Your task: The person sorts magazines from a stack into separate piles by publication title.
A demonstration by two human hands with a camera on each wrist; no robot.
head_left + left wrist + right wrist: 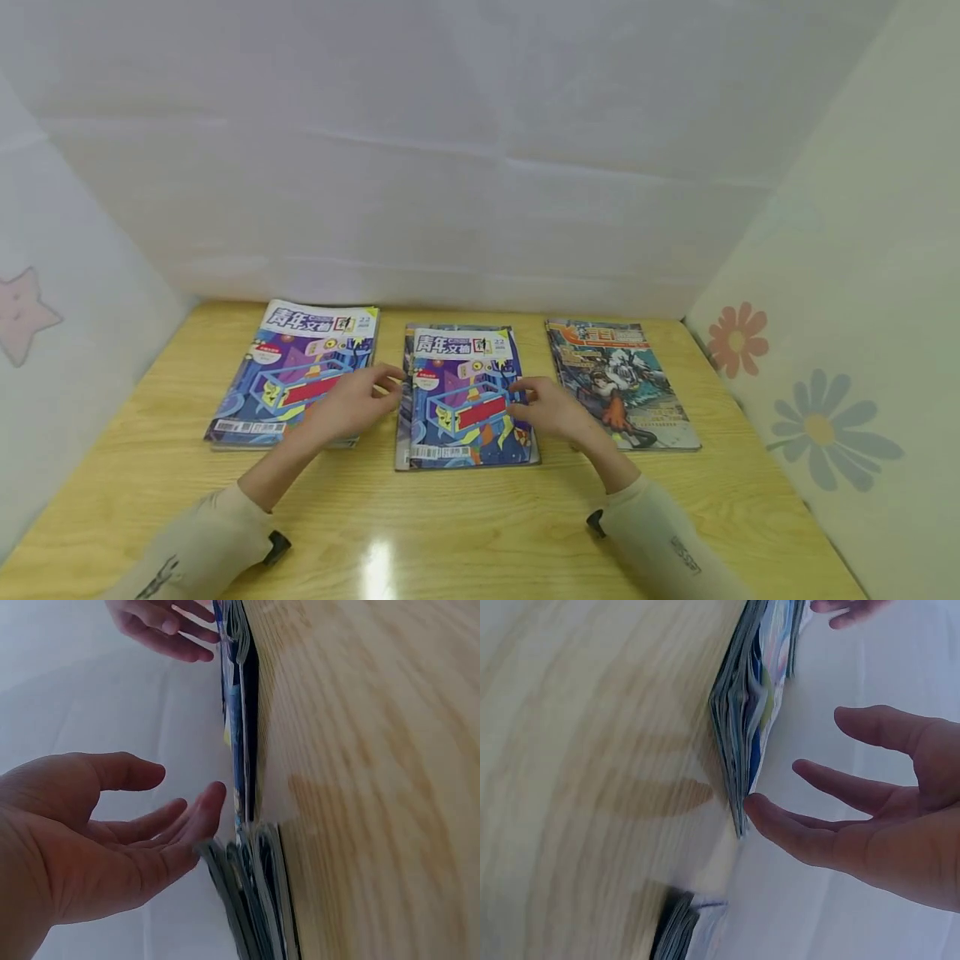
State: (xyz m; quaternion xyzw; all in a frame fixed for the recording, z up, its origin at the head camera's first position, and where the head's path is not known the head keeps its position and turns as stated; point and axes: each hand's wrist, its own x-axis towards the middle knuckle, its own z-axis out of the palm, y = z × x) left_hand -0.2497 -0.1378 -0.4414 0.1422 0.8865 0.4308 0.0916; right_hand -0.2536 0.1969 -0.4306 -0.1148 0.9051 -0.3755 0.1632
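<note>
In the head view, a purple-covered magazine [480, 375] lies on top of a greyer magazine [402, 433] in the middle of the table. My left hand [360, 404] hovers at the left side of this middle pile, fingers loosely bent and holding nothing. At the pile's right edge is my right hand [553, 408], its fingers over the purple cover. The right wrist view shows that hand [877, 825] with thumb and fingers spread, one fingertip right at the edge of the magazines [735, 727]. Nothing is between the spread fingers of my left hand [112, 840] in the left wrist view.
To the left lies another pile topped by the same purple magazine [300, 375]. A grey and orange comic magazine [622, 383] lies on the right. Under them is a wooden table [465, 533], with a white back sheet [480, 167] and a flower-printed side sheet [862, 317] around it.
</note>
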